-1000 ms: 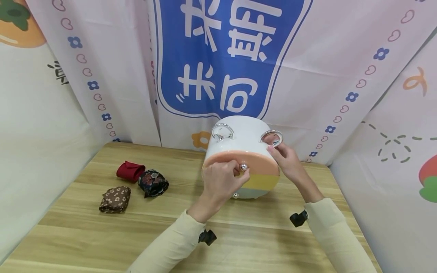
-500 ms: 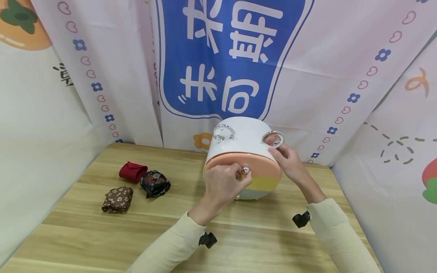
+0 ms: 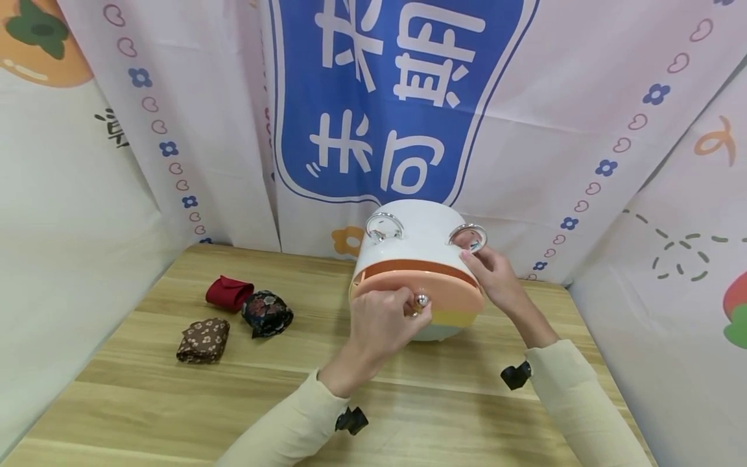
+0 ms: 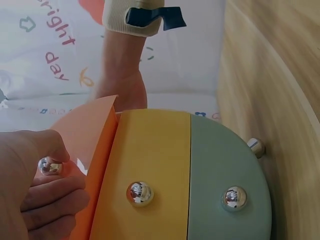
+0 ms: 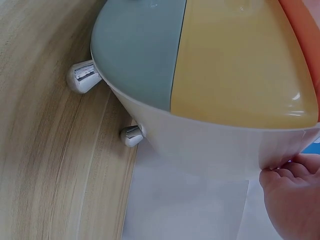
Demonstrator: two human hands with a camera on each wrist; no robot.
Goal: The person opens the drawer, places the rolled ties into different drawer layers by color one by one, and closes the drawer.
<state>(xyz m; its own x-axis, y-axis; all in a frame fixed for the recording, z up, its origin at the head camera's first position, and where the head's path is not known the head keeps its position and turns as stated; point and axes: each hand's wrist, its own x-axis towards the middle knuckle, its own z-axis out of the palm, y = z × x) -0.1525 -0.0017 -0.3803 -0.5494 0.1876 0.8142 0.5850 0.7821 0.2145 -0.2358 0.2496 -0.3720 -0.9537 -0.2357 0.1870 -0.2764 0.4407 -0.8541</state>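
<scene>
A small white drawer box (image 3: 417, 224) with two silver rings on top stands against the backdrop. Its orange top drawer (image 3: 452, 292) is pulled partway out, with a dark orange gap behind its front. My left hand (image 3: 379, 321) pinches that drawer's round silver knob (image 4: 50, 166) between thumb and curled index finger. At the box's right side my right hand (image 3: 496, 279) holds on, thumb near the base of the right ring (image 3: 469, 239) and bent fingers (image 5: 290, 170) against the white wall. Below the orange drawer, the yellow drawer (image 4: 150, 155) and green drawer (image 4: 225, 160) are closed.
On the wooden table (image 3: 280, 402), left of the box, lie a red folded cloth (image 3: 229, 293), a dark floral cloth bundle (image 3: 267, 313) and a brown flowered cloth (image 3: 203, 340). Short silver feet (image 5: 82, 76) carry the box. Printed fabric encloses the back and sides.
The orange drawer has gone from closed to partly out, as my left hand drew its knob toward me. My right hand has stayed at the box's side.
</scene>
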